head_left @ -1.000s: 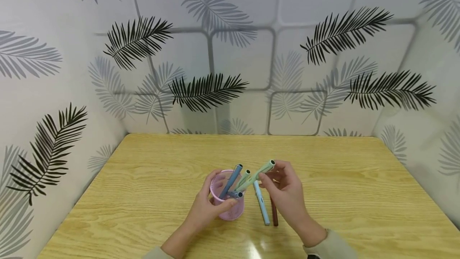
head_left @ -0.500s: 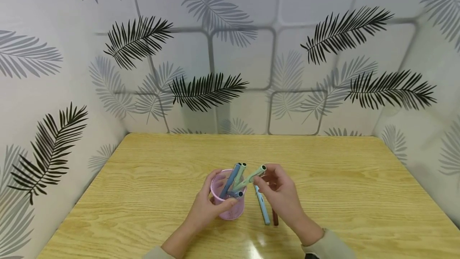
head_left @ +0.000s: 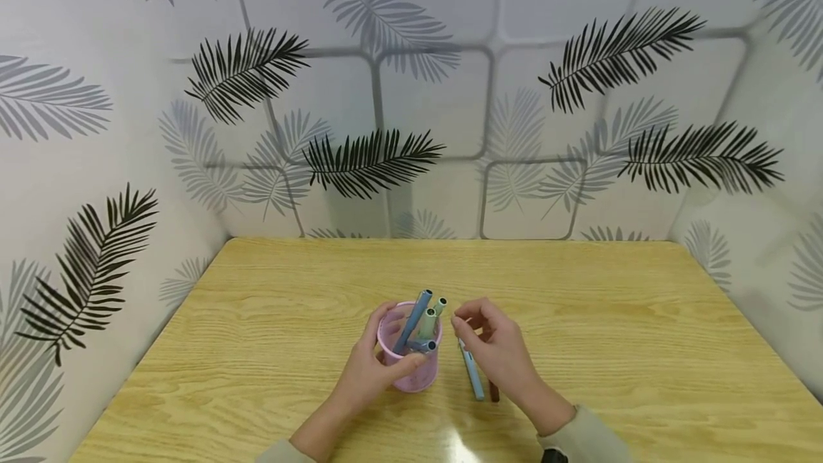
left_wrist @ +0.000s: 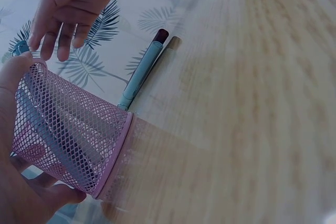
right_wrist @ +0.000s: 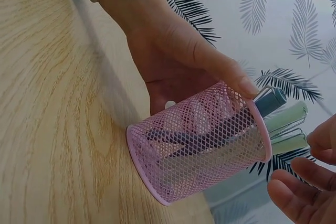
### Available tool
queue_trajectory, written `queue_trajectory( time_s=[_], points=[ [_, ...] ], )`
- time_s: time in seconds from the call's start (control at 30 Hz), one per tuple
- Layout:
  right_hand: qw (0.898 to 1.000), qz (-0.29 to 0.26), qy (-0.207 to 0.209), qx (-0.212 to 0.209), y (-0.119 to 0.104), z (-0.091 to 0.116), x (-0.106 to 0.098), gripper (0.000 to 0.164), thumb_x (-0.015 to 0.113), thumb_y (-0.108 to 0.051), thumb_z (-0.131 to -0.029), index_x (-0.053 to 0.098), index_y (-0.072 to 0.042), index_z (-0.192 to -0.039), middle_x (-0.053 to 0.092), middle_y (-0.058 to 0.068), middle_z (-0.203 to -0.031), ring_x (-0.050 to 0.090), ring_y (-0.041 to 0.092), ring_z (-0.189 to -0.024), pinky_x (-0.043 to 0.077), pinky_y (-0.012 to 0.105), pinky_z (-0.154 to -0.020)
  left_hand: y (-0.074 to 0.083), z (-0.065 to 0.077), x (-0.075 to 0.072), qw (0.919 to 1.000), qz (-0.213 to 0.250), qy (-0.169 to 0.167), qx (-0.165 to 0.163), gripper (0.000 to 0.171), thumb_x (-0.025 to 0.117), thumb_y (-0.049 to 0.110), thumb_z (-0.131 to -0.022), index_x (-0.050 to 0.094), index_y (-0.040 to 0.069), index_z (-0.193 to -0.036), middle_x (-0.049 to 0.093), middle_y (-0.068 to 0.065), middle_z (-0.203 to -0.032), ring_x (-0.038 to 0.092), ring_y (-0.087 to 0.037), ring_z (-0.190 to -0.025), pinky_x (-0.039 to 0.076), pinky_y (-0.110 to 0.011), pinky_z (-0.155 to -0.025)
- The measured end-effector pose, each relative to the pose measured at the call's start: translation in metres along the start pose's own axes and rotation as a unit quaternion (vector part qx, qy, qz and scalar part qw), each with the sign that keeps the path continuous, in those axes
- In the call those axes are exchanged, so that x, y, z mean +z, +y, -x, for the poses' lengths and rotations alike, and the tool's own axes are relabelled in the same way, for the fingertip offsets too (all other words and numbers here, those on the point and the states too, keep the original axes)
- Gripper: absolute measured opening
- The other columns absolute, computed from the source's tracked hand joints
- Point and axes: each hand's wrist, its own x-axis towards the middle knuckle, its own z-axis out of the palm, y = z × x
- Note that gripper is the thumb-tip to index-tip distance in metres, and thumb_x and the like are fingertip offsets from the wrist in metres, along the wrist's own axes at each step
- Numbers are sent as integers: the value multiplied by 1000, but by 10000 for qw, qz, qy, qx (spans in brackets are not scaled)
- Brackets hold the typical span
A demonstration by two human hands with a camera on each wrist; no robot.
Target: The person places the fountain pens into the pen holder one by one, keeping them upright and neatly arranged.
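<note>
A pink mesh pen holder [head_left: 416, 376] stands on the table, and my left hand [head_left: 365, 371] grips it around the side, thumb near the rim. Inside it lean two blue pens, a taller one [head_left: 411, 324] and a lower one [head_left: 422, 346] close to the thumb. Two light green pens [right_wrist: 289, 144] poke out on the far right side. My right hand [head_left: 504, 352] hovers just right of the rim with loosely bent fingers, holding nothing. Under and beside it on the table lie a light blue pen [head_left: 473, 376] and a dark brownish-red pen [head_left: 494, 391], partly hidden by that hand.
The wood-grain table [head_left: 289, 291] reaches back to a wall [head_left: 437, 113] with a leaf pattern. Similar patterned walls rise on the left and right. A dark band [head_left: 554, 456] shows at the right sleeve.
My right hand has moved left and lowered the light green pen into the pen holder, then let it go. My left hand has stayed on the holder.
</note>
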Motion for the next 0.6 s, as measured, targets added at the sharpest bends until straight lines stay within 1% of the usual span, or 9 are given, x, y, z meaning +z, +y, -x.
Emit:
queue_trajectory(
  time_s=[0.17,0.2,0.27,0.37,0.43,0.6],
  points=[
    [9998,129,-46,167,2,1,-2,4,62,-10,-90,61,-10,-94,62,2,-83,58,22,-66,49,25,-50,0,-1,0,10000,21,-68,-10,80,76,23,-78,27,33,-141,40,-8,-139,43,-26,-123,45,-42,-93],
    [9996,147,-51,215,2,2,-3,4,62,-10,-90,61,-10,-94,62,3,-82,58,19,-66,49,25,-50,0,-1,0,10000,6,-71,-14,80,76,23,-79,27,33,-141,40,-8,-139,43,-26,-123,45,-42,-92],
    [9993,141,-73,325,3,2,-3,4,62,-9,-90,61,-9,-94,62,5,-81,58,18,-66,49,25,-51,0,-1,0,10000,-22,-78,-10,79,76,23,-79,27,33,-141,40,-8,-139,42,-27,-124,45,-43,-92],
    [9989,102,-83,450,5,2,-3,6,62,-9,-90,61,-7,-96,63,8,-81,58,19,-67,49,24,-51,-1,-1,-1,9999,-50,-98,23,79,76,23,-79,28,30,-141,39,-9,-139,41,-28,-125,45,-43,-92],
    [9985,115,-87,531,5,2,-3,7,62,-9,-90,61,-7,-96,63,9,-82,58,22,-67,49,25,-51,-1,-1,-1,9999,-40,-97,23,79,76,23,-79,28,30,-141,39,-10,-140,41,-28,-125,44,-43,-93],
    [9974,273,-65,668,4,2,-5,5,63,-9,-89,62,-8,-95,63,6,-80,58,19,-65,48,23,-54,0,0,0,10000,-1,-64,-24,79,76,22,-78,28,34,-140,39,-8,-140,42,-26,-124,45,-42,-93]
  ],
)
